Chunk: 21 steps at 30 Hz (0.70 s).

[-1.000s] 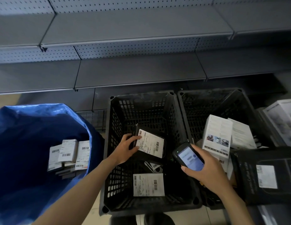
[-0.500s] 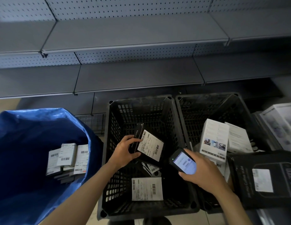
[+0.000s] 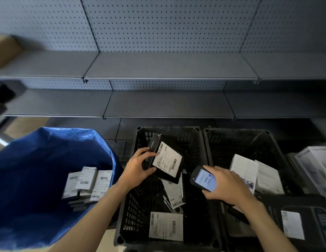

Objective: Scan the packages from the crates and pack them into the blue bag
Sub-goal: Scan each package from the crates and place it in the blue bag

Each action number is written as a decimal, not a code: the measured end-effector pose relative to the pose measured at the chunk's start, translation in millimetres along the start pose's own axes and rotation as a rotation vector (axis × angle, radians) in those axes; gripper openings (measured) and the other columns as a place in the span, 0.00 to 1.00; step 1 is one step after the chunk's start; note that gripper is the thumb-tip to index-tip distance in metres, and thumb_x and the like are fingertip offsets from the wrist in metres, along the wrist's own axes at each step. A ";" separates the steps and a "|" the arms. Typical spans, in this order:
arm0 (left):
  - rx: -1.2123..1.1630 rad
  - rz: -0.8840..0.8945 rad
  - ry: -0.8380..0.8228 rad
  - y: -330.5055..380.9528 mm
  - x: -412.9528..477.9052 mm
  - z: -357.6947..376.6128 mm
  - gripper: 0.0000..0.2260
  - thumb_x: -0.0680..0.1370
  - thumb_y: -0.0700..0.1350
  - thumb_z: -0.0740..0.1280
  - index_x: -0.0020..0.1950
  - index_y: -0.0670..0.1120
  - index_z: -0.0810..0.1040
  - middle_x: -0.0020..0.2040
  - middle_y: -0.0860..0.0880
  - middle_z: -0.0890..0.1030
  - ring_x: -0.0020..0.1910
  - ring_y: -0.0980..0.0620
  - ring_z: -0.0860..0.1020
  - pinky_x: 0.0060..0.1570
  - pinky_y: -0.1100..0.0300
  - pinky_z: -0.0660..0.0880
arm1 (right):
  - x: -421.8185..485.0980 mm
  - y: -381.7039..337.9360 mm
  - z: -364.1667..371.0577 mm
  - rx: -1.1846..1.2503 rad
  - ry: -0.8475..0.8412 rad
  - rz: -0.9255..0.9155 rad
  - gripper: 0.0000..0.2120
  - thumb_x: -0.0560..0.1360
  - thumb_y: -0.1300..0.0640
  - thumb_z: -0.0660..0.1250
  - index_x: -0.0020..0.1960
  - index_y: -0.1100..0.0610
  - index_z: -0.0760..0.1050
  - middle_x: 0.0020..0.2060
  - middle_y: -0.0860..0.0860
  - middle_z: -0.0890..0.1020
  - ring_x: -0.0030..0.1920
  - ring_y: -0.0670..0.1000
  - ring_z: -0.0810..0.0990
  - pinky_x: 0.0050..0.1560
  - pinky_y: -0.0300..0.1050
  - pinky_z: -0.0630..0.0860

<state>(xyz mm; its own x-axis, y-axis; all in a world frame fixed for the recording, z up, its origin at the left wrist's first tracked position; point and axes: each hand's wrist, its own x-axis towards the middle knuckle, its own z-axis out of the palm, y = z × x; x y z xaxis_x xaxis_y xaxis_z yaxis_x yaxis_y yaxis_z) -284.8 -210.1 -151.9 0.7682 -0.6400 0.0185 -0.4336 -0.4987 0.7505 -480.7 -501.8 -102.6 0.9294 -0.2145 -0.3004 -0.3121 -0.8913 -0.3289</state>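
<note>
My left hand (image 3: 138,168) grips a black package (image 3: 165,160) with a white barcode label, held tilted above the left black crate (image 3: 133,206). My right hand (image 3: 226,184) holds a handheld scanner (image 3: 203,178) with its screen lit, just right of the package and apart from it. The blue bag (image 3: 40,170) stands open on the left with several labelled boxes (image 3: 87,182) inside. More labelled packages (image 3: 166,226) lie in the bottom of the left crate.
A second black crate (image 3: 267,142) on the right holds white boxes (image 3: 244,170). A black box (image 3: 304,220) lies at the lower right, with white boxes (image 3: 315,164) past it at the right edge. Grey shelves (image 3: 167,104) with pegboard stand behind.
My left hand has lifted the black package higher out of the left crate. My right hand has kept the scanner close beside it. The view has tilted upward.
</note>
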 end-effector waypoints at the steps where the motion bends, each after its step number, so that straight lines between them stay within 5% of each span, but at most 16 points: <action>1: 0.023 0.008 0.011 1.8 -1.7 -3.2 0.26 0.74 0.46 0.78 0.68 0.64 0.76 0.74 0.60 0.66 0.73 0.56 0.69 0.72 0.48 0.71 | 1.4 -2.4 -3.6 -0.002 0.002 -0.010 0.44 0.61 0.31 0.68 0.75 0.41 0.68 0.51 0.42 0.78 0.50 0.49 0.80 0.51 0.48 0.79; 16: 0.037 0.014 0.161 -13.1 -26.0 -50.9 0.24 0.74 0.45 0.78 0.67 0.62 0.77 0.74 0.59 0.68 0.73 0.58 0.69 0.72 0.50 0.70 | 16.5 -44.4 -8.0 -0.056 0.035 -0.101 0.46 0.63 0.29 0.68 0.78 0.41 0.64 0.58 0.39 0.76 0.54 0.47 0.81 0.52 0.44 0.78; 21: -0.095 -0.052 0.295 -37.7 -54.4 -83.1 0.22 0.74 0.45 0.78 0.65 0.61 0.79 0.71 0.58 0.70 0.69 0.59 0.72 0.65 0.49 0.76 | 36.8 -77.5 -0.4 0.084 0.046 -0.142 0.44 0.62 0.30 0.72 0.76 0.36 0.64 0.57 0.37 0.76 0.57 0.46 0.81 0.53 0.47 0.80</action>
<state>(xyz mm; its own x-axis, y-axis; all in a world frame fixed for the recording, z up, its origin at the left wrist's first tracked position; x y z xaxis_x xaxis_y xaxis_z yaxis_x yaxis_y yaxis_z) -271.1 -108.0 -126.3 0.8978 -0.4108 0.1589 -0.3546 -0.4604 0.8138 -422.2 -440.8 -87.8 0.9728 -0.1088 -0.2046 -0.1906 -0.8779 -0.4393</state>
